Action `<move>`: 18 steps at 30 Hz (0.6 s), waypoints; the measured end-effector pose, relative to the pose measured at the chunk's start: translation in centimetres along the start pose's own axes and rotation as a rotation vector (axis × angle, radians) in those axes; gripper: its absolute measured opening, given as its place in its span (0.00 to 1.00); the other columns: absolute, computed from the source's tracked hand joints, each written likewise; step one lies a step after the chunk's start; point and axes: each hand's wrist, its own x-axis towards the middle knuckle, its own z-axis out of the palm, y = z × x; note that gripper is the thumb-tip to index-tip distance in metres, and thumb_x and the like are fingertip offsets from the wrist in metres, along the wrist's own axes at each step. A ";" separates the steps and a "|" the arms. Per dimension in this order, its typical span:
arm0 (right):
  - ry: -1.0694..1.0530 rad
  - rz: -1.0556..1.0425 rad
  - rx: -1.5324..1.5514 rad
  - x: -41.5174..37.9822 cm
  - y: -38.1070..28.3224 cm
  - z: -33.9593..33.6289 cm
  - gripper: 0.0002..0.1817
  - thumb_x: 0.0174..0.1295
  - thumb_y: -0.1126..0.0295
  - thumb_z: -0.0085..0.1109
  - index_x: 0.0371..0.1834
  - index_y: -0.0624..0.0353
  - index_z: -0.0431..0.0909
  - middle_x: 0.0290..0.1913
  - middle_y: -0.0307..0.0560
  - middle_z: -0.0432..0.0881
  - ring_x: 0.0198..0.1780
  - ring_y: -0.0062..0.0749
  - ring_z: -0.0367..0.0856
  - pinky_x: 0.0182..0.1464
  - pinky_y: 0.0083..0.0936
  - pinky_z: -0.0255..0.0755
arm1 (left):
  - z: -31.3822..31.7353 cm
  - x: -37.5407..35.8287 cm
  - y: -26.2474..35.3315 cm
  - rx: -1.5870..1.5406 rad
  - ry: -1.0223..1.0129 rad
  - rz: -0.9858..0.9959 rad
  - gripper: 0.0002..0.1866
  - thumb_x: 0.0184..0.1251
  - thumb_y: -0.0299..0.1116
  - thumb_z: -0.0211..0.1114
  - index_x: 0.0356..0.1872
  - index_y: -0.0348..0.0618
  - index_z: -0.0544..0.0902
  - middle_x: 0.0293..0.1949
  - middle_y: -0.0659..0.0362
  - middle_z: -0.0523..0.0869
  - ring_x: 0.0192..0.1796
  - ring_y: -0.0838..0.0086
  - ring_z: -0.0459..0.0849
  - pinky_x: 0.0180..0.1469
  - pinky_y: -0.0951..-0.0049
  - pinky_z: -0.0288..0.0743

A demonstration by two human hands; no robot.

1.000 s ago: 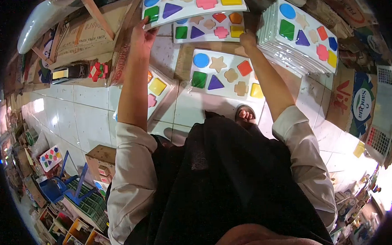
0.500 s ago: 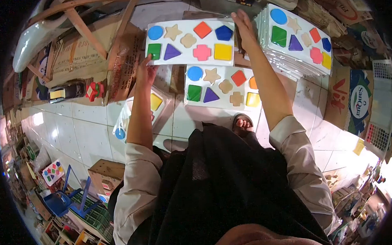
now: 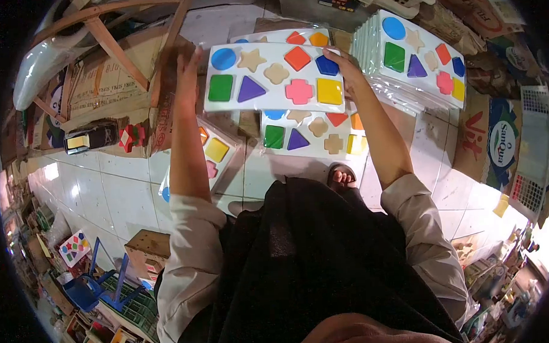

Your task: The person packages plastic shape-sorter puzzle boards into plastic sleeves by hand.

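A white shape puzzle with bright coloured pieces hangs level in front of me. My right hand grips its right edge, fingers over the corner by the blue pentagon. My left hand is open just off its left edge, fingers stretched away from me. Beneath the held board, a second shape puzzle is partly covered. Another shape puzzle shows behind it, mostly hidden. By my left forearm lies a wrapped shape puzzle, also partly hidden.
To the right stands a tall stack of wrapped shape puzzles, with a printed carton beyond. At left are a large cardboard box, a toy car and a wooden frame. A blue chair is lower left.
My left hand has let go of the held puzzle's left edge, and my right hand has closed on its right edge. The board has come slightly nearer, uncovering another puzzle behind.
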 end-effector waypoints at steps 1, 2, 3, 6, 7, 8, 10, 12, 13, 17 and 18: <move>-0.002 -0.001 -0.002 -0.3 -0.5 0.4 0.19 0.49 0.64 0.65 0.45 0.53 0.74 0.33 0.41 0.78 0.31 0.23 0.79 0.32 0.23 0.76 | 0.4 0.3 0.8 -0.002 0.002 0.001 0.40 0.57 0.53 0.58 0.64 0.39 0.55 0.60 0.51 0.66 0.60 0.63 0.66 0.56 0.67 0.66; -0.001 0.004 -0.053 -0.5 -1.0 0.8 0.19 0.50 0.64 0.64 0.45 0.53 0.74 0.32 0.41 0.78 0.30 0.22 0.78 0.31 0.21 0.75 | 1.1 0.5 1.5 -0.227 -0.255 -0.010 0.40 0.57 0.56 0.56 0.63 0.39 0.57 0.60 0.51 0.66 0.60 0.63 0.66 0.56 0.68 0.66; 0.000 0.009 -0.104 -0.6 -1.3 1.2 0.19 0.50 0.65 0.64 0.45 0.53 0.74 0.32 0.40 0.78 0.30 0.21 0.78 0.29 0.20 0.74 | 1.5 0.6 1.9 -0.451 -0.513 -0.020 0.40 0.58 0.59 0.53 0.63 0.39 0.58 0.59 0.51 0.67 0.60 0.64 0.67 0.57 0.68 0.65; 0.026 -0.063 -0.116 0.6 -1.4 1.4 0.20 0.50 0.64 0.64 0.46 0.56 0.73 0.33 0.41 0.79 0.29 0.20 0.78 0.29 0.17 0.72 | 1.4 0.3 0.4 -0.536 -0.796 -0.202 0.37 0.59 0.60 0.50 0.60 0.39 0.63 0.57 0.50 0.70 0.57 0.65 0.70 0.58 0.69 0.65; 0.026 -0.061 -0.115 1.4 -1.3 1.2 0.20 0.50 0.64 0.64 0.46 0.56 0.73 0.33 0.41 0.79 0.29 0.20 0.78 0.29 0.17 0.72 | 1.8 -1.3 0.3 -0.567 -0.679 -0.261 0.32 0.62 0.57 0.47 0.56 0.39 0.68 0.54 0.51 0.73 0.55 0.68 0.73 0.58 0.69 0.66; 0.063 -0.123 -0.173 2.6 -1.1 0.8 0.20 0.50 0.63 0.64 0.46 0.57 0.73 0.34 0.41 0.79 0.30 0.21 0.77 0.31 0.17 0.72 | 1.3 -0.8 -1.9 -0.496 -0.588 -0.229 0.23 0.63 0.46 0.54 0.51 0.40 0.73 0.48 0.53 0.78 0.49 0.71 0.77 0.52 0.71 0.71; 0.102 -0.182 -0.231 6.5 -0.1 -0.8 0.21 0.51 0.61 0.63 0.47 0.58 0.73 0.36 0.42 0.79 0.31 0.22 0.77 0.34 0.18 0.72 | 2.5 -0.1 -3.4 -0.225 -0.511 -0.050 0.15 0.57 0.34 0.62 0.45 0.40 0.77 0.41 0.58 0.81 0.41 0.75 0.80 0.45 0.75 0.74; 0.278 -0.417 -0.564 12.0 1.4 -2.9 0.23 0.50 0.61 0.64 0.47 0.60 0.73 0.39 0.44 0.79 0.32 0.25 0.78 0.35 0.20 0.72 | 3.6 1.9 -5.6 -0.266 -0.390 -0.148 0.14 0.51 0.26 0.67 0.41 0.40 0.79 0.36 0.61 0.83 0.35 0.78 0.80 0.39 0.78 0.74; 0.265 -0.528 -0.577 12.7 1.0 -2.2 0.25 0.47 0.59 0.67 0.45 0.63 0.74 0.40 0.47 0.80 0.36 0.27 0.78 0.38 0.22 0.72 | 4.3 2.0 -5.8 -0.259 -0.340 -0.120 0.14 0.51 0.28 0.67 0.40 0.42 0.79 0.35 0.62 0.82 0.35 0.78 0.80 0.38 0.78 0.74; 0.406 -0.268 -0.796 8.6 -3.3 1.7 0.35 0.39 0.55 0.70 0.47 0.68 0.71 0.46 0.57 0.77 0.46 0.38 0.77 0.50 0.26 0.68 | 6.4 4.0 -7.2 -0.147 -0.257 0.156 0.13 0.50 0.31 0.68 0.38 0.40 0.79 0.33 0.63 0.82 0.32 0.80 0.78 0.35 0.78 0.72; 0.406 -0.270 -0.794 9.6 -2.6 1.4 0.35 0.39 0.55 0.70 0.47 0.68 0.71 0.46 0.57 0.77 0.46 0.38 0.77 0.50 0.26 0.68 | 6.6 4.8 -8.0 -0.026 -0.224 0.276 0.14 0.50 0.32 0.68 0.38 0.39 0.79 0.33 0.62 0.81 0.32 0.80 0.78 0.35 0.78 0.71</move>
